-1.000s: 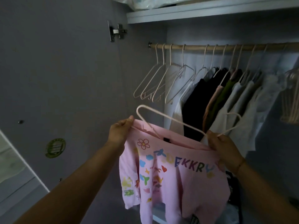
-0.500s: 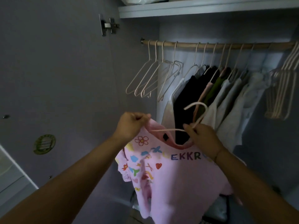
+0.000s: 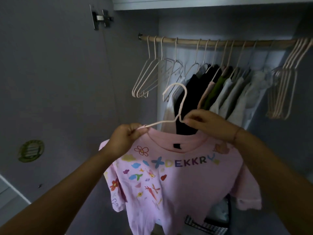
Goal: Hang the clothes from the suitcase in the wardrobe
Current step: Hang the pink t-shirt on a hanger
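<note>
A pink T-shirt (image 3: 183,180) with coloured doodles and the letters DEKKRY hangs in front of me on a pale pink wire hanger (image 3: 182,99). The hanger's hook stands upright above the collar. My left hand (image 3: 125,138) pinches the shirt's left shoulder together with the hanger's arm. My right hand (image 3: 208,122) grips the hanger at its neck, by the right side of the collar. Both are held below the wooden rail (image 3: 218,42) of the open wardrobe.
Several empty hangers (image 3: 149,78) hang at the rail's left end, several more (image 3: 284,92) at its right. Between them hang black, green, pink and grey garments (image 3: 220,92). The open wardrobe door (image 3: 59,82) stands to the left. A shelf (image 3: 203,5) runs above the rail.
The hanger has turned from lying flat to upright, its arms now inside the shirt's shoulders. Both hands have risen and the shirt hangs spread on it.
</note>
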{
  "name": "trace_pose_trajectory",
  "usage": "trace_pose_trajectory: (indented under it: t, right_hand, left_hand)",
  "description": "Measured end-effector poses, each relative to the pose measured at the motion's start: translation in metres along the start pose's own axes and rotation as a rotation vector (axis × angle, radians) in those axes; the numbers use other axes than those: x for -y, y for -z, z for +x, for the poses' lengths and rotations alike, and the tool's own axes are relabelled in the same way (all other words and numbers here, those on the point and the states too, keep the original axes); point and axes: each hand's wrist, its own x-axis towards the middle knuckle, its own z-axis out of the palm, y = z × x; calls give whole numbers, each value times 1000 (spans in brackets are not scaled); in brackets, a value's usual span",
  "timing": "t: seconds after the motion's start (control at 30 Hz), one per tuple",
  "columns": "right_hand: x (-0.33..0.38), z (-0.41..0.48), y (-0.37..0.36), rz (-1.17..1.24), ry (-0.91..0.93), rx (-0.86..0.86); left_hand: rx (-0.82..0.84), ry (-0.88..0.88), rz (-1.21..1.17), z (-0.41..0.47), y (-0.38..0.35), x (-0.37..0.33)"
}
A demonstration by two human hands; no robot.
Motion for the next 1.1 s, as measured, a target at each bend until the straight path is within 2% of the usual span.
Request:
trace_pose_trajectory:
  t: [0.1, 0.27, 0.37, 0.47, 0.5, 0.57, 0.6, 0.67, 0.7, 0.77, 0.9, 1.1]
  right_hand:
    - [-27, -19, 18, 38, -88, 69]
    - [-46, -32, 26, -37, -69, -15]
    - [-41, -41, 20, 188, -148, 43]
    - [-28, -55, 11, 395, -221, -23]
    - [-23, -60, 8, 413, -233, -54]
    - [-13, -68, 3, 512, -262, -75]
    - [-8, -70, 1, 582, -290, -63]
    - [-2, -69, -5, 692, -332, -25]
    - [1, -67, -9, 731, -339, -23]
    - [4, -62, -16, 805, -342, -41]
    - [9, -52, -32, 859, -313, -41]
    - [5, -24, -33, 718, -276, 41]
  left_hand:
    - [-48, 48, -56, 4, 13, 7]
    - [-71, 77, -85, 14, 22, 11]
    - [-114, 72, 1, 24, 20, 14]
    - [-311, 81, 356, 31, 11, 16]
    - [-414, 99, 343, 29, 5, 11]
    - [-531, 76, 121, 20, -9, -12]
    - [-477, 84, -48, 15, -20, -27]
    - [-182, 169, -360, 5, -44, -60]
    - [-54, 207, -451, 2, -55, -75]
    - [76, 227, -538, -2, -75, -92]
    - [89, 234, -623, 5, -87, -96]
    - [46, 297, -621, 20, -77, -79]
